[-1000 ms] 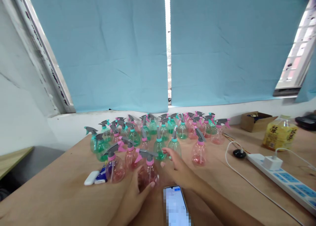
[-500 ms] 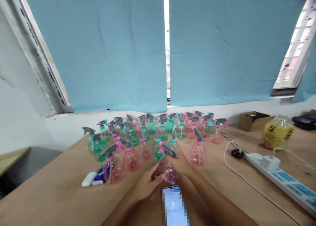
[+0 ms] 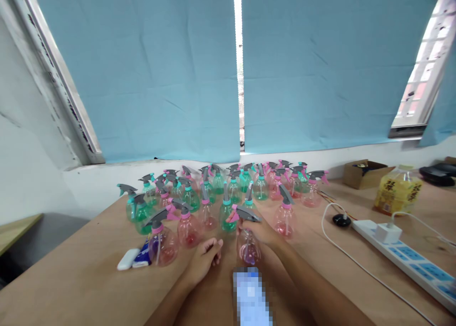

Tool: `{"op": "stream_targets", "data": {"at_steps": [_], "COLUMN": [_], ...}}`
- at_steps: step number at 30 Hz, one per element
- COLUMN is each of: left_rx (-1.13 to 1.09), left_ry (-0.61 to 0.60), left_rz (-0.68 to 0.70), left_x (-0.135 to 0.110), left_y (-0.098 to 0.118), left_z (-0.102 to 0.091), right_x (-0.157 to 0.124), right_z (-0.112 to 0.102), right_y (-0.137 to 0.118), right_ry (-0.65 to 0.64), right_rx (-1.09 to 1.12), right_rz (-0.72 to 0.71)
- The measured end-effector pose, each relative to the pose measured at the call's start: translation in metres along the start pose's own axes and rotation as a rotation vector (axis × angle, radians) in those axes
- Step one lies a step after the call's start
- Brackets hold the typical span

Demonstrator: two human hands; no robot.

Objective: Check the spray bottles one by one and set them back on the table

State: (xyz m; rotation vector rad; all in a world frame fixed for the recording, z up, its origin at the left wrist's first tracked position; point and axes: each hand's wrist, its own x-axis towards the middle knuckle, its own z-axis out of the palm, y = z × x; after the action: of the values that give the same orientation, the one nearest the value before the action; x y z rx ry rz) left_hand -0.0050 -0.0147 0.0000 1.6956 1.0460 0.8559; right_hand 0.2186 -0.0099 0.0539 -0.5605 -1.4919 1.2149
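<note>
While the right hand [image 3: 263, 232] grips a pink bottle [image 3: 248, 252] near its neck, the left hand [image 3: 203, 260] is just to the left, apart from it, with its fingers curled in narrow near the thumb. The pink bottle is just beyond the phone [image 3: 251, 297], near the front of the worktop [image 3: 89, 269], its spray nozzle pointing left; I cannot tell whether its base touches the wood. Behind the hands, a green bottle [image 3: 227, 217] stands upright, and many more bottles in green and pink fill the space back towards the wall [image 3: 103, 181]. Left of the left hand are a blue packet [image 3: 143, 256] and a white case [image 3: 128, 259]. Well to the right lie a power strip [image 3: 416, 264] and a black disc [image 3: 341, 220], with a yellow jug [image 3: 397, 193] and a box [image 3: 365, 176] behind.
</note>
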Motion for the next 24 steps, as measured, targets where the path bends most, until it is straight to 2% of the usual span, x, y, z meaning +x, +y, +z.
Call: {"op": "stream_targets", "data": {"at_steps": [7, 13, 19, 24], "left_rx": [0.050, 0.051, 0.057, 0.068], "left_ry": [-0.013, -0.035, -0.041, -0.050], "left_rz": [0.021, -0.002, 0.014, 0.002], "left_x": [-0.003, -0.003, -0.004, -0.005], "left_y": [0.005, 0.008, 0.007, 0.008], "left_z": [0.001, -0.001, -0.001, -0.002], "right_x": [0.006, 0.006, 0.006, 0.002], "right_z": [0.002, 0.005, 0.007, 0.008], "right_y": [0.006, 0.002, 0.002, -0.004], "right_ry": [-0.004, -0.044, 0.000, -0.029], "right_rx": [0.059, -0.006, 0.070, 0.001], "right_rz": [0.038, 0.000, 0.058, 0.004]}}
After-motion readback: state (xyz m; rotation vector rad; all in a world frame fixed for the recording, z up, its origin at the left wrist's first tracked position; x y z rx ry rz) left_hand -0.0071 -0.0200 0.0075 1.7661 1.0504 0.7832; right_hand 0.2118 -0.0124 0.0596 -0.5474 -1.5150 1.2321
